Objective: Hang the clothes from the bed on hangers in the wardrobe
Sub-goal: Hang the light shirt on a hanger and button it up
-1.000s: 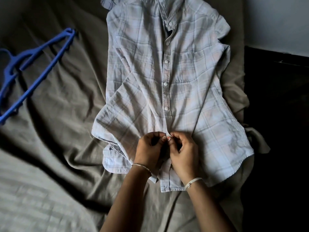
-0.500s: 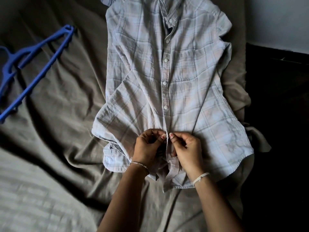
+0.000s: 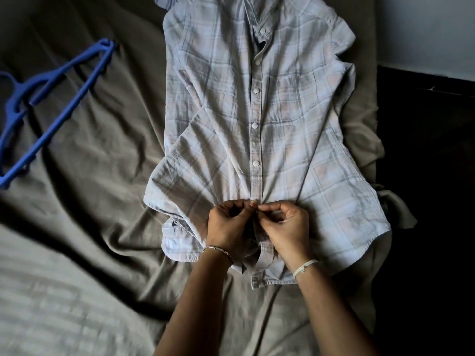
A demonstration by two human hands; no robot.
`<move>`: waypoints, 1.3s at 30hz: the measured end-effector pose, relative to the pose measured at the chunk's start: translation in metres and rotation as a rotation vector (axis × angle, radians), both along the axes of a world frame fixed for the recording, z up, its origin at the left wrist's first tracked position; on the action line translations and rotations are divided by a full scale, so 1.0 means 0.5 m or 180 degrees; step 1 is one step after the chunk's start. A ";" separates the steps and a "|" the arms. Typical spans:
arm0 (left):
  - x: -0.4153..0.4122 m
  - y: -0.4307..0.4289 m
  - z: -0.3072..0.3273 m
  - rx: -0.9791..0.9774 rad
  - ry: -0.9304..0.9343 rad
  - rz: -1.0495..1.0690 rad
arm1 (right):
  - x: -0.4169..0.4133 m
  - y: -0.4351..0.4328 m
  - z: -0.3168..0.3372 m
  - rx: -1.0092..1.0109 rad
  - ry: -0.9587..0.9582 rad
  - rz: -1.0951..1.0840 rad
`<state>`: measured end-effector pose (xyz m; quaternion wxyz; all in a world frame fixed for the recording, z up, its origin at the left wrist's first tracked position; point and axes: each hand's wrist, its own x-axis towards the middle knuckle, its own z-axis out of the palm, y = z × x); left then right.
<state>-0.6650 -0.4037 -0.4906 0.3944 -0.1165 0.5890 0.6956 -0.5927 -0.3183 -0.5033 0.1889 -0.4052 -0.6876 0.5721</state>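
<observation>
Both hands are down at the lower front of the plaid shirt, which lies flat and face up on the bed, just right of the middle of the frame. The left hand and the right hand meet fingertip to fingertip on the placket, each curled tight and pinching an edge of cloth, just below the lowest fastened button. It looks like one more button being worked, though the button itself is hidden between the fingers. Below the hands the hem gapes open. Now the relation that matters: the shirt's long axis runs straight up the frame, with the hem at the person's side and the collar at the top edge, the far end from both hands. The blue hanger lies on the sheet at the upper left, well apart from the shirt, its long bar slanting from upper right to lower left. It is on the left hand's side, so that is probably the hand to fetch it, and it would have to go in at the collar. The wardrobe is not in view.
</observation>
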 end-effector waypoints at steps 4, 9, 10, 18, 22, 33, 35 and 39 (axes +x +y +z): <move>0.001 -0.001 -0.003 0.0049 -0.0018 0.0026 | 0.001 -0.001 0.004 -0.0026 0.0125 0.0045; 0.000 -0.007 0.002 0.0248 -0.0307 -0.0022 | 0.005 -0.004 0.011 0.0008 0.0249 0.0077; 0.000 -0.008 0.004 0.0280 -0.0317 -0.0023 | 0.005 -0.003 0.011 0.0008 0.0267 0.0064; -0.001 -0.016 0.028 0.0696 -0.0598 0.0013 | 0.003 -0.005 0.026 -0.0320 0.0404 0.0059; -0.002 -0.022 0.015 0.0550 -0.0367 0.0048 | 0.003 -0.003 0.030 -0.0752 0.0429 -0.0013; 0.003 -0.014 0.014 0.0353 0.0063 -0.0020 | -0.010 -0.001 0.031 -0.0367 0.0094 -0.0090; 0.005 -0.010 0.017 0.0318 0.0079 0.0029 | -0.010 -0.001 0.023 -0.0226 0.0050 -0.0150; 0.008 -0.006 0.011 0.0181 0.0189 -0.0085 | -0.001 -0.004 0.013 0.0106 -0.0043 -0.0021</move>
